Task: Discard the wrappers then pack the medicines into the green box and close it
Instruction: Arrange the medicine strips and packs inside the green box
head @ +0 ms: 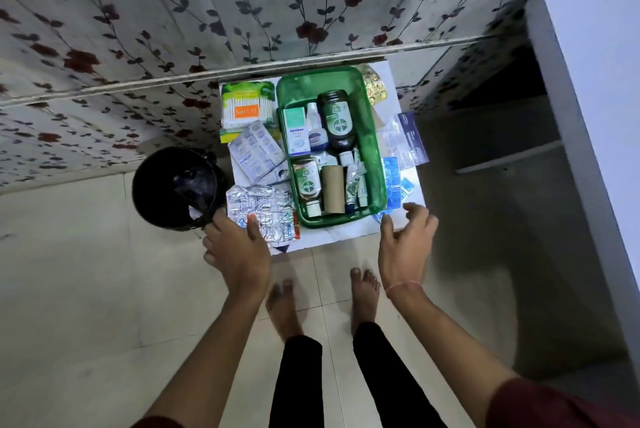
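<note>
The open green box (375, 150) stands on a small white table (332, 237) and holds a dark Dettol bottle (337, 121), a white Optibex carton (296, 131), a smaller bottle, a cardboard tube (333, 188) and some tubes. Left of it lie silver blister strips (263, 209), more blister packs (258, 152) and a cotton-bud pack (244, 108). Blue sachets (393, 181), a leaflet (407, 140) and a gold strip (372, 86) lie to its right. My left hand (239, 249) rests on the silver strips' near edge, thumb on them. My right hand (407, 242) hovers open at the table's near right corner.
A black bin (176, 186) stands on the floor left of the table, touching its edge. A flowered wall runs behind. A white appliance (595, 88) fills the right side. My bare feet (322, 303) stand on the tiled floor just before the table.
</note>
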